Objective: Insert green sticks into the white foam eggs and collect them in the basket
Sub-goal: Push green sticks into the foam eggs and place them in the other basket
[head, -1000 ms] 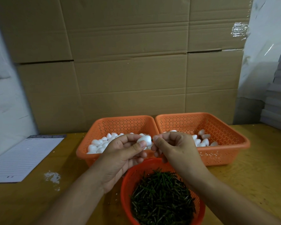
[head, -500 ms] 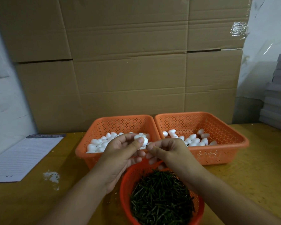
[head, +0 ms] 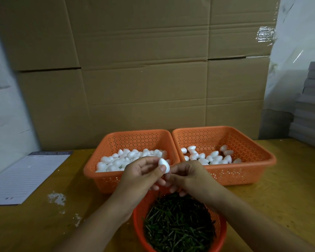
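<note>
Our left hand pinches a foam egg between thumb and fingers; our right hand curls against its side, the stick itself hidden. Both hover above the round basket of green sticks, before two orange baskets of eggs. Pushed off-axis, the stick could tear the soft foam

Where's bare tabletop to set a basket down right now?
Right of the right orange basket, the wooden table is bare to its edge. Another patch lies between the notepad and left orange basket, though foam crumbs litter it. The centre is crowded: both hands over the stick basket.
</note>
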Demonstrator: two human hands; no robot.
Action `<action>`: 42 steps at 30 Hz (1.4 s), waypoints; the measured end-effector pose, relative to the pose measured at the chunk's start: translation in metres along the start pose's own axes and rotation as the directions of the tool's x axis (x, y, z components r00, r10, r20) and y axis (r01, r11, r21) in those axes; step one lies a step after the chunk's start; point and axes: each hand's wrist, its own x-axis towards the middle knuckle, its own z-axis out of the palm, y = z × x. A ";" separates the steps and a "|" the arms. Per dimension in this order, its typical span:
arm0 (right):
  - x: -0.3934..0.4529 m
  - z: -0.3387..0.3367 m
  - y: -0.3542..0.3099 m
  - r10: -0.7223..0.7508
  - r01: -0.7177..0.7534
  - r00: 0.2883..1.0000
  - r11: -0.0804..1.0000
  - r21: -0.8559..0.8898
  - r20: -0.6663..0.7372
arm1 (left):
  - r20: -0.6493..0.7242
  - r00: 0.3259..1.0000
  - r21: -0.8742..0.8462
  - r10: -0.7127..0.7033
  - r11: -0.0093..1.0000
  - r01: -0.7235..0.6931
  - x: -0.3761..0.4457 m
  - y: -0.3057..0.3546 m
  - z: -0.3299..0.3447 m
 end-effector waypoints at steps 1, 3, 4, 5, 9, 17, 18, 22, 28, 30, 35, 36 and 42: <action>0.000 0.000 0.001 0.005 -0.005 1.000 1.000 0.004 -0.003 | -0.002 1.000 0.011 0.003 1.000 -0.003 0.000 -0.001 0.000; 0.000 0.000 0.001 0.013 -0.013 1.000 1.000 0.013 -0.007 | -0.007 1.000 0.024 0.014 1.000 -0.014 0.000 -0.002 0.001; 0.000 0.000 0.002 0.014 -0.014 1.000 1.000 0.016 -0.005 | -0.010 1.000 0.025 0.019 0.999 -0.019 0.001 -0.003 0.001; 0.000 0.000 0.002 0.015 -0.015 1.000 1.000 0.018 -0.002 | -0.013 1.000 0.028 0.023 0.999 -0.023 0.001 -0.004 0.001; 0.001 0.000 0.003 0.021 -0.021 1.000 0.999 0.031 0.006 | -0.016 0.999 0.032 0.033 0.999 -0.033 0.003 -0.009 0.000; 0.000 -0.001 0.003 0.031 -0.034 0.998 0.998 0.056 0.052 | 0.098 0.995 0.064 0.024 0.997 -0.030 0.004 -0.006 -0.007; 0.000 -0.001 0.003 0.035 -0.039 0.998 0.998 0.054 0.059 | 0.109 0.994 0.069 0.019 0.997 -0.027 0.004 -0.006 -0.008; 0.001 0.000 0.004 0.036 -0.039 0.998 0.998 0.044 0.055 | 0.132 0.991 0.081 0.003 0.997 -0.013 0.005 -0.004 -0.009; 0.002 0.001 0.002 0.008 -0.002 0.998 0.996 0.088 -0.062 | 0.024 0.999 0.027 0.038 0.999 -0.038 0.002 -0.005 -0.001; 0.002 0.001 0.003 0.008 -0.001 0.997 0.996 0.084 -0.079 | -0.015 0.999 0.005 0.042 0.999 -0.042 0.002 -0.005 0.000; 0.002 0.002 0.002 -0.012 0.015 0.998 0.999 0.050 -0.065 | -0.033 0.998 0.018 0.044 0.999 -0.044 0.002 -0.007 -0.001; 0.002 0.002 0.002 -0.017 0.020 0.998 0.999 0.043 -0.059 | -0.035 0.998 0.021 0.044 0.999 -0.043 0.002 -0.008 -0.001; 0.001 0.001 0.002 -0.009 0.010 1.000 0.999 0.052 -0.022 | -0.003 0.999 0.017 0.044 0.999 -0.044 0.003 -0.009 -0.002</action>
